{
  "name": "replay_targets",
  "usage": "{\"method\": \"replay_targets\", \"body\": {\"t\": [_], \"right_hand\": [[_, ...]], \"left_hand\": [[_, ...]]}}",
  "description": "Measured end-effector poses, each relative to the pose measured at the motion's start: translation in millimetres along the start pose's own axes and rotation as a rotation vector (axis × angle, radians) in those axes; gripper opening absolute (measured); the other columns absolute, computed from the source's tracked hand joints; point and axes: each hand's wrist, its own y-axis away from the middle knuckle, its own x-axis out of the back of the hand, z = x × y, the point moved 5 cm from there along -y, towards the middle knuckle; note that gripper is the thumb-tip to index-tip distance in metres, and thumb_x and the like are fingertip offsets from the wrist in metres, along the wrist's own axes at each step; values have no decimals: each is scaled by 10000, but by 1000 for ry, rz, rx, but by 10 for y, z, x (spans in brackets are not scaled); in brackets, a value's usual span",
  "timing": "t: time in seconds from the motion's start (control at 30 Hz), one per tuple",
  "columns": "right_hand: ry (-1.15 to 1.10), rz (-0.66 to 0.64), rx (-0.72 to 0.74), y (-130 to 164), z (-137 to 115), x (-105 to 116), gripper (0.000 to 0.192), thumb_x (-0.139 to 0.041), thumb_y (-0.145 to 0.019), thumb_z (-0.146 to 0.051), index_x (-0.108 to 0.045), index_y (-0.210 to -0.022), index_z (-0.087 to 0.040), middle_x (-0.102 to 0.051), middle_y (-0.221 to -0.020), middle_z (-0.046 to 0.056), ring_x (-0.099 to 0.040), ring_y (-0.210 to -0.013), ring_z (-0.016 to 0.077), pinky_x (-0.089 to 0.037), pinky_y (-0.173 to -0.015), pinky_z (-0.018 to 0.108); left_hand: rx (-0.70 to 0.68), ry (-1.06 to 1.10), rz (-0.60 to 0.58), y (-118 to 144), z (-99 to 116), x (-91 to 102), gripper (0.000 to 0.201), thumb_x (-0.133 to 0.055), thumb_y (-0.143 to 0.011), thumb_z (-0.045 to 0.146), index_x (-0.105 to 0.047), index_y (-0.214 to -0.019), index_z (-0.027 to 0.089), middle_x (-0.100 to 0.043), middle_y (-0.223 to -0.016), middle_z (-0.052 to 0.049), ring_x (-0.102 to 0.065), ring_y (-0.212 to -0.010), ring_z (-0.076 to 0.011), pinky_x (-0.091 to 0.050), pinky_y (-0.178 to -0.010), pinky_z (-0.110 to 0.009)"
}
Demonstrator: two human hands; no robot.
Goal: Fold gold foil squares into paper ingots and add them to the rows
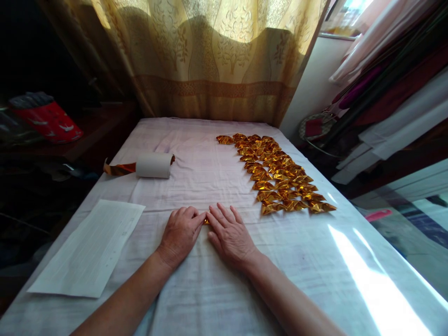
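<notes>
Lying between left hand, right hand, foil

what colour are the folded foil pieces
The foil pieces are shiny gold, as the head view shows.

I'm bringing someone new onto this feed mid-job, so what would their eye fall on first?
Probably the rows of shiny gold foil pieces on the right side of the cloth-covered table. Next, the two hands at centre, the left hand and right hand, close together with a bit of gold foil showing between them. Then the bright sunlight patch at the near right.
</notes>
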Motion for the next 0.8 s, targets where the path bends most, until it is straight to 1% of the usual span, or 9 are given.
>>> {"method": "replay_targets", "body": {"t": [0.07,0.17,0.3,0.4,0.5,0.57,0.7,0.8], "right_hand": [[-5,-105,-2,0,-26,-41,524,-489,-982,-373,-445,-1465,-172,-435,-1527,100,-337,-1441,290,-229,-1177,557],[12,-155,-52,11,12,-57,556,-501,-977,-417,-434,-1477,-184,-401,-1541,108,-333,-1446,305,-236,-1171,591],[45,-154,-105,81,118,-39,546,-497,-981,-417,-437,-1478,-198,-394,-1542,109,-336,-1443,325,-249,-1158,616],[58,-148,-124,130,165,-22,532,-499,-982,-406,-442,-1476,-218,-393,-1544,96,-338,-1442,325,-262,-1153,607],[58,-129,-127,137,169,-5,519,-516,-974,-394,-464,-1461,-220,-415,-1534,96,-350,-1434,331,-280,-1140,604],[54,-108,-122,123,163,14,510,-542,-959,-390,-497,-1436,-216,-450,-1514,104,-370,-1419,342,-296,-1126,602],[45,-54,-91,82,153,73,458,-615,-916,-366,-588,-1343,-202,-526,-1456,122,-436,-1365,337,-353,-1092,534],[61,-30,-45,50,148,105,352,-641,-902,-313,-648,-1239,-210,-571,-1406,125,-503,-1291,310,-406,-1039,473]], "left_hand": [[-2,15,-7,-1,-3,0,209,-570,-937,204,-681,-1108,249,-652,-928,-37,-553,-861,-207,-413,-778,-355],[-17,29,-7,0,1,8,216,-549,-948,205,-668,-1121,255,-645,-916,-34,-553,-855,-203,-416,-769,-352],[-27,3,6,12,17,22,196,-535,-954,203,-669,-1086,256,-640,-905,-31,-551,-846,-193,-416,-754,-339],[-30,-15,-21,29,33,38,211,-572,-931,181,-663,-1108,252,-645,-921,-29,-557,-861,-197,-421,-765,-343],[-41,3,-57,42,42,81,247,-638,-903,233,-651,-1149,254,-650,-961,-32,-564,-897,-212,-427,-780,-354],[-48,23,-80,34,37,111,265,-686,-874,290,-657,-1136,258,-652,-990,-37,-570,-919,-221,-430,-783,-357],[-75,40,-129,-24,7,125,198,-698,-866,324,-679,-1051,257,-658,-975,-35,-588,-903,-209,-438,-777,-339],[-130,12,-122,-71,-11,106,145,-647,-903,310,-673,-1030,244,-656,-934,-33,-594,-871,-197,-443,-759,-316]]}}
